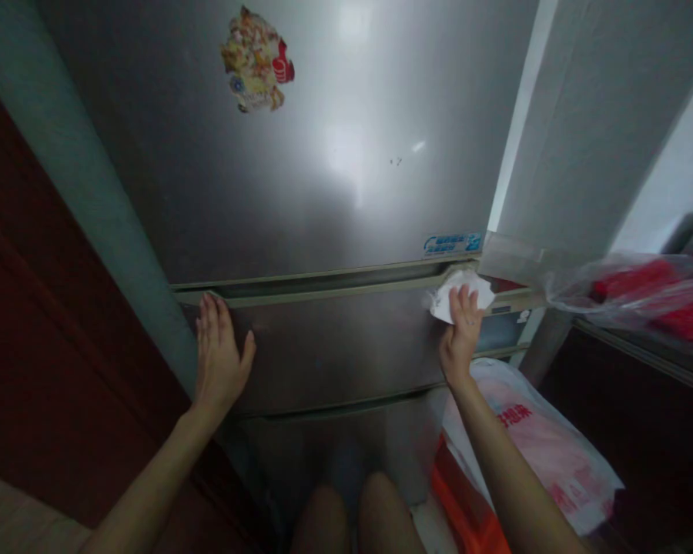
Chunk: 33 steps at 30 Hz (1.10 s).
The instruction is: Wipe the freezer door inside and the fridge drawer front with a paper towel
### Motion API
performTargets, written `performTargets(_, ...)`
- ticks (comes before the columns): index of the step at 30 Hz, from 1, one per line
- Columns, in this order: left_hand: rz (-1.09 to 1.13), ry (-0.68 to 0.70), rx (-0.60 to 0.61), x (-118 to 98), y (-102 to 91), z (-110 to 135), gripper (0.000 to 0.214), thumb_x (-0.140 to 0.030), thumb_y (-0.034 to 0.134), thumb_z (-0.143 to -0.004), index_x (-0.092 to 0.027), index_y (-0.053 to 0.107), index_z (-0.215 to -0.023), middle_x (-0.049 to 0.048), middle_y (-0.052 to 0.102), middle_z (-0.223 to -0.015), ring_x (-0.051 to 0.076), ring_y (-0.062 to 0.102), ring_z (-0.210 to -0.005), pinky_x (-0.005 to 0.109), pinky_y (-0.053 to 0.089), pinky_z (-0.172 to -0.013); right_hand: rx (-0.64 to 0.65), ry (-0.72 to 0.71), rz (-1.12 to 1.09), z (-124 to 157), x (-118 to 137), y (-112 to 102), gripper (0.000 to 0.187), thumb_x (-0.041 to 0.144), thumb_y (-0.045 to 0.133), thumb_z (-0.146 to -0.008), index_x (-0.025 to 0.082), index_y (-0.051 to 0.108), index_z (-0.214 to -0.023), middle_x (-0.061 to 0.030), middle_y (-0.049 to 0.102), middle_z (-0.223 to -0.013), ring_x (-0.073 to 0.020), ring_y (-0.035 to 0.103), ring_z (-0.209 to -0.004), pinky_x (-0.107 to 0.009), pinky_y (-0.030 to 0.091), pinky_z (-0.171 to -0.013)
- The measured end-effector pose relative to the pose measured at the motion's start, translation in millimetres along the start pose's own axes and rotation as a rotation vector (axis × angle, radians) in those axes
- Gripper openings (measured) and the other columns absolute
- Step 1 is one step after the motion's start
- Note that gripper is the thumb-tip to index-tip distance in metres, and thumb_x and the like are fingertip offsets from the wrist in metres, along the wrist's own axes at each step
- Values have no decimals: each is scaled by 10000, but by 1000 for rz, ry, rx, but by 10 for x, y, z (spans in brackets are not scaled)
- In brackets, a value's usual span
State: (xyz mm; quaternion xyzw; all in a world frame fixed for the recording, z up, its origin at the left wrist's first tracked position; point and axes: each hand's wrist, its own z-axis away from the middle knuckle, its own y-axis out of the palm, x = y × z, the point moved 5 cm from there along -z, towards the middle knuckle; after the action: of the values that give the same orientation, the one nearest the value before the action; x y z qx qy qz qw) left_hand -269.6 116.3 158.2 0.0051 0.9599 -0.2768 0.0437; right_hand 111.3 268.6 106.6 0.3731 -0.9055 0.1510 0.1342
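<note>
A silver refrigerator [346, 177] fills the view, with a middle drawer [335, 346] below its large upper door. My left hand [220, 350] lies flat against the left end of that drawer front, fingertips at its top edge and thumb spread. My right hand [463, 331] presses a crumpled white cloth or tissue [447, 296] against the drawer's upper right corner, its fingers over the cloth. Under the middle drawer is a lower drawer [346, 438]. A narrow dark gap runs between the upper door and the middle drawer.
A white plastic bag with red print [546, 454] and an orange item [467, 500] stand at lower right. Clear plastic with red contents [658, 296] juts in from the right. A dark red wooden panel [51, 323] is at left. My knees [381, 512] are below.
</note>
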Motion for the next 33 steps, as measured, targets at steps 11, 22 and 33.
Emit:
performTargets(11, -26, -33, 6, 28, 20, 3, 776, -297, 426, -955, -114, -54, -1536, 228, 52, -1601, 310, 38, -1486, 548, 136, -1189, 76, 40, -89, 346, 966, 519, 658, 83, 235, -910, 294, 185, -1532, -76, 231, -1586, -261, 4, -1496, -697, 88, -1125)
performTargets(22, -2, -32, 19, 24, 11, 16, 788, -303, 431, -951, -120, -65, -1535, 215, 13, -1606, 311, 9, -1487, 559, 106, -1186, 554, -632, 17, 728, 2044, 1020, 521, 249, 310, -1001, 326, 235, -1511, 66, 164, -1596, -217, 21, -1499, -572, 132, -1197)
performTargets(33, 6, -51, 26, 18, 34, -1, 769, -356, 397, -954, -35, -3, -1527, 228, 11, -1602, 283, -24, -1490, 510, 68, -1196, 287, -318, 17, 270, 518, 185, 521, 125, 290, -970, 294, 387, -1453, -15, 428, -1498, -176, 130, -1488, -557, 46, -1198)
